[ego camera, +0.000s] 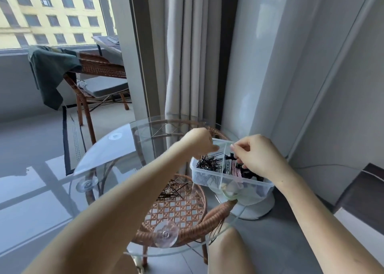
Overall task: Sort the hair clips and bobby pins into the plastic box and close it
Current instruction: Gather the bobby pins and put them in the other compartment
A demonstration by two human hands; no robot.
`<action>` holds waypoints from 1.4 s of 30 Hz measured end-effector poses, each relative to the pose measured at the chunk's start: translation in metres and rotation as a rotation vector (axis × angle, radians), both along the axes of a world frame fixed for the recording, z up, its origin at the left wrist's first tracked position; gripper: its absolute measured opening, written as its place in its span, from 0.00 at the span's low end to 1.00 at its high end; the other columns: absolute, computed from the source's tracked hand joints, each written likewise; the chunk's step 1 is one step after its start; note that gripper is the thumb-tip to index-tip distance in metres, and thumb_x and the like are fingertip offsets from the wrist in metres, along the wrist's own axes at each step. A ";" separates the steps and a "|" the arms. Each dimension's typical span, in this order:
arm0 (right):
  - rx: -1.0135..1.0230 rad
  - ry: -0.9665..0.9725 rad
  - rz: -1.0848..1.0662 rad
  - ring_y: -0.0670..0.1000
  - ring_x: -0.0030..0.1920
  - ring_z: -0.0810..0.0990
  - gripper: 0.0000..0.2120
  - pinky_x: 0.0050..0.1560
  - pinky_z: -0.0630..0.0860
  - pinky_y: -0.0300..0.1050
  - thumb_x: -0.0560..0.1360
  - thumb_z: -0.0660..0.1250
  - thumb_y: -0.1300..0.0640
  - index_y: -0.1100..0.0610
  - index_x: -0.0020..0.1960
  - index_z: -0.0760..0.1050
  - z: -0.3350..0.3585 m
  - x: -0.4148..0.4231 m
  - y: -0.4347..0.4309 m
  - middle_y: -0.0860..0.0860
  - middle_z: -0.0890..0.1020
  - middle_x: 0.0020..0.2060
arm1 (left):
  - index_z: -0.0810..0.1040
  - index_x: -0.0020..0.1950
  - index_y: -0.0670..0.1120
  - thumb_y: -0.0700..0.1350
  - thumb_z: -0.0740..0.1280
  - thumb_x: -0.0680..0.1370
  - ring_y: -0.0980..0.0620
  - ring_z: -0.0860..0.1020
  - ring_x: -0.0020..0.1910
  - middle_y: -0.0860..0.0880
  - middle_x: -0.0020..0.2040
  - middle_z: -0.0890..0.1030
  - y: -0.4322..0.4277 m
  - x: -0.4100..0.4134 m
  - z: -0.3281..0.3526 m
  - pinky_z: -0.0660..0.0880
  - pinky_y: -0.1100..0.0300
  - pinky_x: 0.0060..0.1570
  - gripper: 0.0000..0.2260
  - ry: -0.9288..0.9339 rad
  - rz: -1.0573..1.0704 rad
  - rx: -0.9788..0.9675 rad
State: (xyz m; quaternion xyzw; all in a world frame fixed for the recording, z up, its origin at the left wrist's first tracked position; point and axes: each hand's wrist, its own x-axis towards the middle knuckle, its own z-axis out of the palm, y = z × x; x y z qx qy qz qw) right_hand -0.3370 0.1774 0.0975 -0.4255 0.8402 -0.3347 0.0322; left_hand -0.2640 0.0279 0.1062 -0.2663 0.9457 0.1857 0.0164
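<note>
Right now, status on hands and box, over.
Left hand holds plastic box at its far corner. Right hand curled over hair clips, grasp unclear. Bobby pins in left compartment; loose pins lie on glass table. Box open.

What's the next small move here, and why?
Probably move the left hand from the far corner of the plastic box to the loose bobby pins beside it and drop them in its left compartment. The right hand hovers over the hair clips.
</note>
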 end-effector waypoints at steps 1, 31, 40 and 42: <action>-0.004 0.008 0.004 0.63 0.40 0.81 0.16 0.45 0.80 0.56 0.76 0.62 0.52 0.64 0.41 0.78 0.000 0.002 0.000 0.62 0.83 0.36 | 0.78 0.60 0.41 0.49 0.63 0.77 0.48 0.82 0.38 0.43 0.56 0.81 -0.003 0.007 0.008 0.81 0.55 0.46 0.16 0.029 -0.002 0.091; 0.059 -0.339 0.344 0.54 0.72 0.66 0.21 0.72 0.61 0.51 0.82 0.49 0.50 0.55 0.73 0.62 -0.108 0.119 -0.153 0.55 0.70 0.70 | 0.72 0.65 0.42 0.48 0.49 0.82 0.46 0.73 0.65 0.44 0.64 0.76 -0.054 0.135 -0.116 0.65 0.54 0.64 0.19 0.690 0.533 0.309; 0.076 -0.557 0.562 0.45 0.65 0.72 0.25 0.68 0.69 0.46 0.76 0.64 0.49 0.52 0.71 0.64 -0.091 0.110 -0.097 0.50 0.74 0.66 | 0.76 0.61 0.47 0.56 0.63 0.75 0.49 0.78 0.58 0.47 0.57 0.81 -0.054 0.172 -0.108 0.73 0.50 0.62 0.19 0.641 0.387 0.595; 0.148 -0.471 0.598 0.46 0.67 0.71 0.33 0.69 0.68 0.51 0.71 0.70 0.47 0.48 0.72 0.61 -0.085 0.106 -0.084 0.49 0.73 0.67 | 0.73 0.64 0.51 0.63 0.66 0.66 0.52 0.75 0.61 0.48 0.62 0.77 -0.054 0.184 -0.104 0.71 0.51 0.65 0.29 0.531 0.304 0.565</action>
